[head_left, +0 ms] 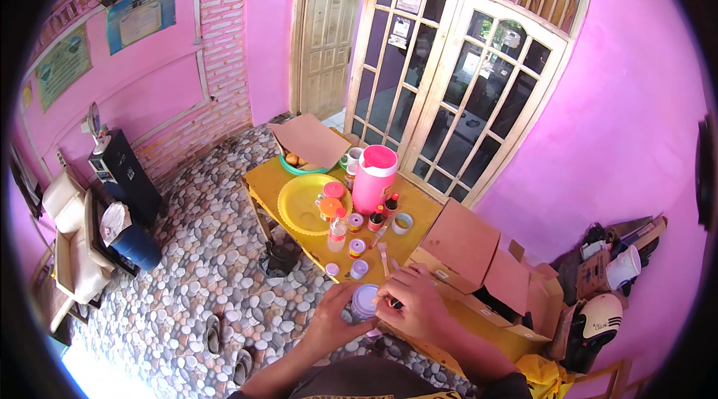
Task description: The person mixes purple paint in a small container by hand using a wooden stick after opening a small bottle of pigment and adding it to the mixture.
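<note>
My left hand (333, 318) curls around the side of a round jar with a lilac lid (365, 300) at the table's near edge. On the jar's other side, my right hand (413, 300) has its fingers pinched by the lid. Something small and dark shows between those fingers, too hidden to name. Just beyond stand a small lilac-lidded jar (359, 269), another such jar (357, 248) and a low lilac cap (332, 269). A brush (384, 257) lies close to my right hand. Further off stands a clear bottle with a red cap (337, 231).
The yellow table (262, 178) carries a yellow basin (292, 208), a pink jug (376, 178), dark sauce bottles (390, 204) and a tape roll (402, 224). Open cardboard boxes (456, 246) line its right side. A helmet (600, 317) sits further right. Sandals (213, 335) lie on the floor.
</note>
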The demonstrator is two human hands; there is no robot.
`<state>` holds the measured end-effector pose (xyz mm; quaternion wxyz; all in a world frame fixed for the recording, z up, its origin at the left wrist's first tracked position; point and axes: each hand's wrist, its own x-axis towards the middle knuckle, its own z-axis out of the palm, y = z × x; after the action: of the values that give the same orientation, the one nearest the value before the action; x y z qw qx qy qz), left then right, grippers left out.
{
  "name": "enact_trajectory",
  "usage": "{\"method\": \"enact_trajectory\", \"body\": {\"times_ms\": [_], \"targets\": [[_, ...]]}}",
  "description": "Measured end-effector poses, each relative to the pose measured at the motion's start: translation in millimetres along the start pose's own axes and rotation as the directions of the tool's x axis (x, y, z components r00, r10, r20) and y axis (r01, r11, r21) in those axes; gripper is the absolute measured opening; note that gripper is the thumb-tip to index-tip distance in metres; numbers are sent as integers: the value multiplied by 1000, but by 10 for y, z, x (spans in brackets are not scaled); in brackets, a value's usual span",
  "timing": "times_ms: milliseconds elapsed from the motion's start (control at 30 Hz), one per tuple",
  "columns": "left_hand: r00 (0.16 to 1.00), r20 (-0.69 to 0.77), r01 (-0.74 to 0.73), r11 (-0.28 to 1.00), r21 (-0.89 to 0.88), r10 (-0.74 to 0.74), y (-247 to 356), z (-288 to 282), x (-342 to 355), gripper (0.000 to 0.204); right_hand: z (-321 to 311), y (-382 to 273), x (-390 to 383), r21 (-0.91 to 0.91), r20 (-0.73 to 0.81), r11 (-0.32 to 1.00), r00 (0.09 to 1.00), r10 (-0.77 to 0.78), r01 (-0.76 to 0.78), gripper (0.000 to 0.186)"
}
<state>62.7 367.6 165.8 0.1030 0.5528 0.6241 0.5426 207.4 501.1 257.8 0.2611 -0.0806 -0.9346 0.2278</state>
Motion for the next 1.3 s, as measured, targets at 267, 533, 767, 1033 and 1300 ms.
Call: {"method": "enact_trajectory", "body": {"times_ms": [267, 533, 767, 1033, 1300], "targets": [[1000, 2, 28, 999, -29, -28, 57, -26, 15, 62, 19, 29, 42, -132, -88, 991, 996, -3, -9, 16], [1000, 2, 21, 1000, -16, -21, 2, -7, -24, 65, 35, -6, -19, 5, -41, 1000, 999, -8, 9, 17], [999, 10, 49, 999, -9, -49, 51, -17, -19, 64, -8, 3, -18, -163, -71, 986, 997, 7, -19, 18], [999, -15, 40, 999, -11, -40, 27, -27, 44, 64, 26, 19, 31, 27, -27, 1000, 1000, 10, -9, 19], [997, -12, 80, 996, -43, -81, 14, -10, 38, 65, 66, 101, 74, -126, -95, 992, 995, -3, -9, 17]]}}
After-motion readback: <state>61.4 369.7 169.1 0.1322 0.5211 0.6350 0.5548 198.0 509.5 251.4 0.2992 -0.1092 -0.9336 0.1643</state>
